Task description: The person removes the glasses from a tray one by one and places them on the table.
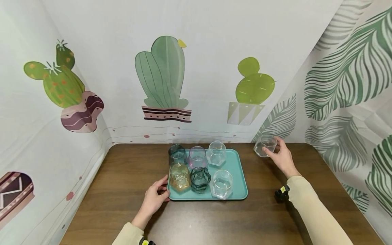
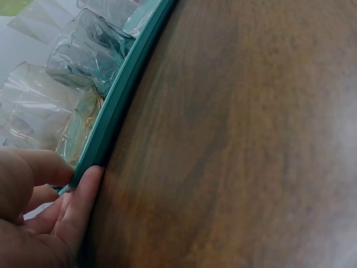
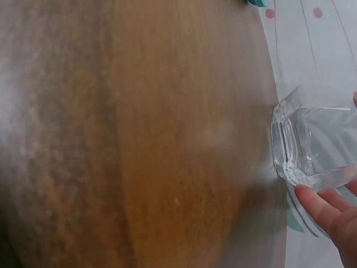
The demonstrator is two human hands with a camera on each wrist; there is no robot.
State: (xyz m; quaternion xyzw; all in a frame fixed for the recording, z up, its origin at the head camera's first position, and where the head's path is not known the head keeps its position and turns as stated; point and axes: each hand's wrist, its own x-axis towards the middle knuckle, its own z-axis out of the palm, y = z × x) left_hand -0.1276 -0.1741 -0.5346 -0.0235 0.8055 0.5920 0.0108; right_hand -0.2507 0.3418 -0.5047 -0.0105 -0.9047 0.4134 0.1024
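My left hand (image 1: 154,197) grips the front left corner of a turquoise tray (image 1: 240,175), its thumb (image 2: 88,187) along the outer rim. Farther right, near the table's back edge, my right hand (image 1: 282,157) holds a clear faceted drinking glass (image 1: 262,147) between thumb and fingers. In the right wrist view that glass (image 3: 290,142) shows its thick angular base. On the tray's back row stand a dark grey glass (image 1: 177,154), a pinkish glass (image 1: 197,157) and a clear glass (image 1: 216,154). In front are an amber glass (image 1: 179,178), a dark teal wavy glass (image 1: 200,180) and another clear glass (image 1: 222,185).
The brown wooden table (image 1: 208,221) runs back to a white wall cloth (image 1: 211,68) printed with cacti and leaves. A strip of wood lies between the tray and the held glass. The tray's right side has bare surface beside the glasses.
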